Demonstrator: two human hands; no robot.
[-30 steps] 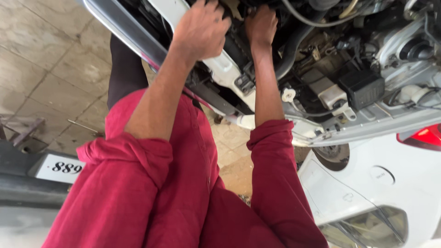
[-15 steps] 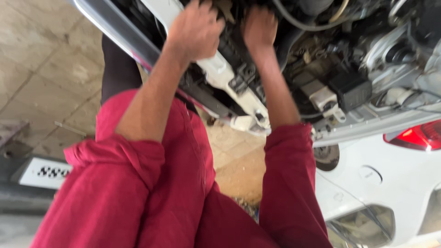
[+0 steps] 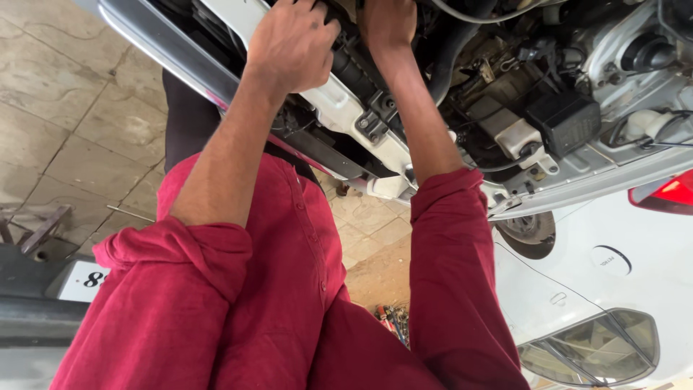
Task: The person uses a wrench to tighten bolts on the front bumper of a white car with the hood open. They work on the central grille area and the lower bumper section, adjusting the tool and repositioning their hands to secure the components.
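because the person leans over the open engine bay, the left hand (image 3: pixel 292 47) lies curled over the white front crossmember (image 3: pixel 339 101), seemingly bracing; just beside it the right hand (image 3: pixel 390 25) reaches deeper by a black hose (image 3: pixel 451 50), its grip hidden

At the top of the frame my left hand (image 3: pixel 292 45) grips the white front panel (image 3: pixel 339 108) of the open engine bay, fingers curled over its edge. My right hand (image 3: pixel 388 23) reaches just beside it, fingertips hidden among black hoses (image 3: pixel 451 50).
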